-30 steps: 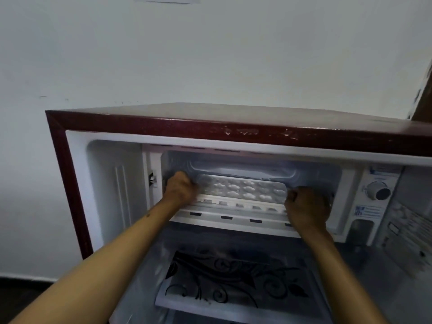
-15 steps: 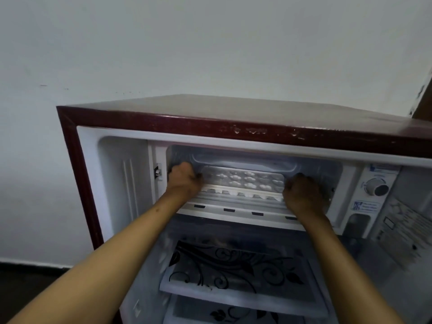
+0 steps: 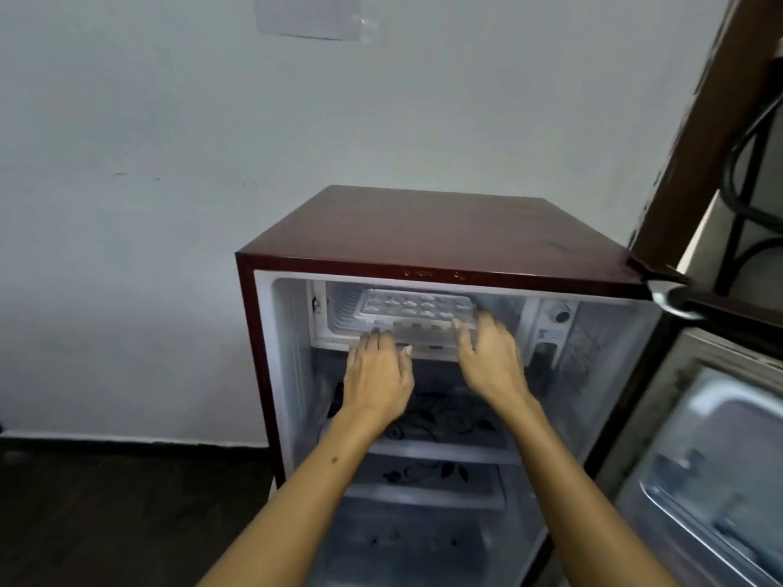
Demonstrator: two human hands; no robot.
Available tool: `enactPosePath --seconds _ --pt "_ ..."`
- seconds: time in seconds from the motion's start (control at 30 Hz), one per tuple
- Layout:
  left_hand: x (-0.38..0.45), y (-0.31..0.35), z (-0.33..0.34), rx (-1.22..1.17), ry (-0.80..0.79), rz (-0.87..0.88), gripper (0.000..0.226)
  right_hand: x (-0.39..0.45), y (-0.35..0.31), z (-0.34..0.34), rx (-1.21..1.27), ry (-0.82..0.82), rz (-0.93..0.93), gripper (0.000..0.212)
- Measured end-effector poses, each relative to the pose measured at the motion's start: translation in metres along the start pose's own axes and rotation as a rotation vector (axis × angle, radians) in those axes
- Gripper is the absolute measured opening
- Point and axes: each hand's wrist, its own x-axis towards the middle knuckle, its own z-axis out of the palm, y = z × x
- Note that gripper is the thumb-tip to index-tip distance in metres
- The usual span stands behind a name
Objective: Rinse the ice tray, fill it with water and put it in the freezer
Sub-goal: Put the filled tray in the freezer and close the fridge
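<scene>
- Pale grey wall (image 3: 169, 205) stands behind a small maroon refrigerator (image 3: 423, 230); its door (image 3: 720, 459) hangs open at the right.
- White plastic ice tray (image 3: 415, 309) lies flat inside the freezer compartment (image 3: 339, 319) at the top of the cabinet, just beyond the fingertips of both hands and apart from them.
- Left hand (image 3: 377, 374): fingers (image 3: 375, 336) straight and relaxed, holding nothing, tips at the compartment's front lip below the tray.
- Right hand (image 3: 491, 362): fingers (image 3: 487, 328) spread and blurred, holding nothing, tips near the tray's right front corner.
- Round thermostat dial (image 3: 561, 315) sits to the right of the right-hand fingers.
- Glass shelves with a black floral pattern (image 3: 445, 421) lie below both hands.
</scene>
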Motion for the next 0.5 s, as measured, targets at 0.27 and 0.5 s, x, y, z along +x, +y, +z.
enactPosePath --seconds 0.27,0.5 --pt "-0.117 0.044 -0.036 -0.01 -0.063 0.009 0.055 -0.113 -0.014 -0.05 0.109 -0.056 0.036 0.05" --pt "-0.194 0.06 -0.047 -0.028 -0.055 0.027 0.056 -0.195 -0.016 -0.074 0.183 0.017 -0.025 0.043"
